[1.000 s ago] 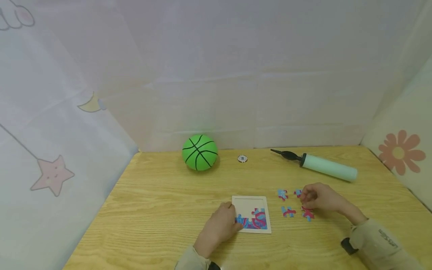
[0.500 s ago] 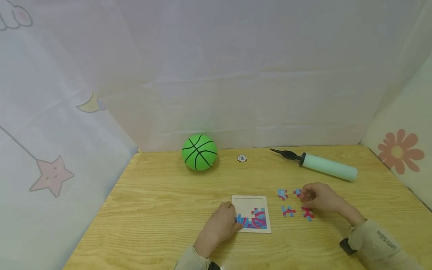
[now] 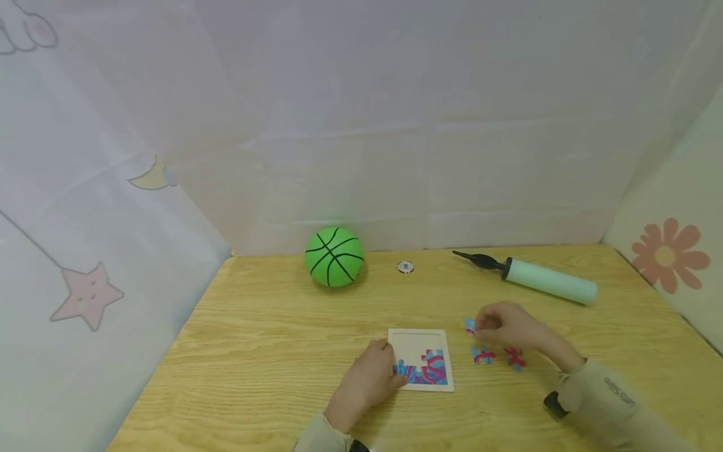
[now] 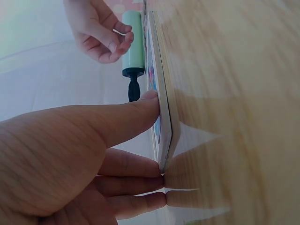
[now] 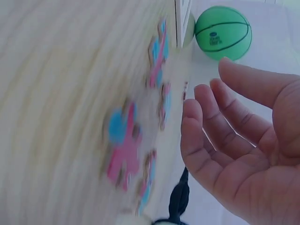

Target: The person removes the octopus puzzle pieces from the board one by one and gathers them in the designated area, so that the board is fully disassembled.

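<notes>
My left hand (image 3: 368, 376) steadies a white square puzzle tray (image 3: 408, 344). In the left wrist view its thumb lies on the tray's edge and its straight fingers (image 4: 136, 205) touch the table at the corner. Joined pink, blue and purple pieces (image 3: 433, 367) fill the tray's near and right parts. My right hand (image 3: 511, 326) hovers over loose jigsaw pieces right of the tray, fingers relaxed around nothing. One loose piece (image 3: 470, 325) shows beside its fingertips, with two more, a left one (image 3: 482, 355) and a right one (image 3: 514, 358), nearer me. Another piece (image 5: 147, 183), hidden by the hand in the head view, shows in the right wrist view.
A green ball (image 3: 334, 257) stands at the back of the wooden table (image 3: 271, 326), with a poker chip (image 3: 405, 267) to its right. A pale green hand pump (image 3: 550, 280) with a black nozzle lies at the back right. Printed cloth (image 3: 350, 125) hangs behind.
My right hand has shifted left from the right-hand loose pieces to the far left one, and the near right piece is uncovered. My left hand and the tray have stayed put.
</notes>
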Demonstrator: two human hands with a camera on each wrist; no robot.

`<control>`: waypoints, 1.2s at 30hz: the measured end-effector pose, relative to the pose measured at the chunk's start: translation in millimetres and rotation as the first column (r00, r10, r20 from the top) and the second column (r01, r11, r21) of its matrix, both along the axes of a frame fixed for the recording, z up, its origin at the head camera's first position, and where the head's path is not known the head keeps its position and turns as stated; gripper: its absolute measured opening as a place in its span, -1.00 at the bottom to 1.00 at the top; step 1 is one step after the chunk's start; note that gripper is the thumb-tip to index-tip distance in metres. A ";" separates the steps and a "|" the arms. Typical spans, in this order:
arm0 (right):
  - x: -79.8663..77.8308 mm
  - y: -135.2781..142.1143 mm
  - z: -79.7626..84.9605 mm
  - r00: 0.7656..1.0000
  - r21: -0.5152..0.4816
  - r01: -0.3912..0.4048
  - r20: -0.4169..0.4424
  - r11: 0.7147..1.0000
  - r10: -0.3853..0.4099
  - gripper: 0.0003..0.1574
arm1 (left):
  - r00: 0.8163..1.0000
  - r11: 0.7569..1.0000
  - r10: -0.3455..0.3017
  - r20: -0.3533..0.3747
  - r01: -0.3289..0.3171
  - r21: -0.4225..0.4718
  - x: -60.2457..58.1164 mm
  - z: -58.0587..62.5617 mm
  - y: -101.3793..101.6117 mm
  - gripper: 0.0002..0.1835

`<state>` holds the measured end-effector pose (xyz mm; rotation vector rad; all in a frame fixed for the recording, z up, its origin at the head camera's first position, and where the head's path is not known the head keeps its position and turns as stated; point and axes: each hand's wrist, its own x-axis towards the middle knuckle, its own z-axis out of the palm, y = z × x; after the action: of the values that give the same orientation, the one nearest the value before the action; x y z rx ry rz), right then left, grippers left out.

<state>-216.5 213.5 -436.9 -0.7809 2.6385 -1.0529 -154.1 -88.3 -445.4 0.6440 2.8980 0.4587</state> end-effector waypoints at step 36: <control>-8.7 -88.1 -13.6 0.954 -0.197 -0.033 0.286 0.980 0.089 -0.79 | 0.999 1.000 -0.009 -0.052 0.008 -0.019 -2.1 -3.8 -0.3 -0.50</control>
<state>-225.3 125.3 -450.5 -0.6763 2.2762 -1.3069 -156.2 -88.6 -449.2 0.6746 2.9434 0.4187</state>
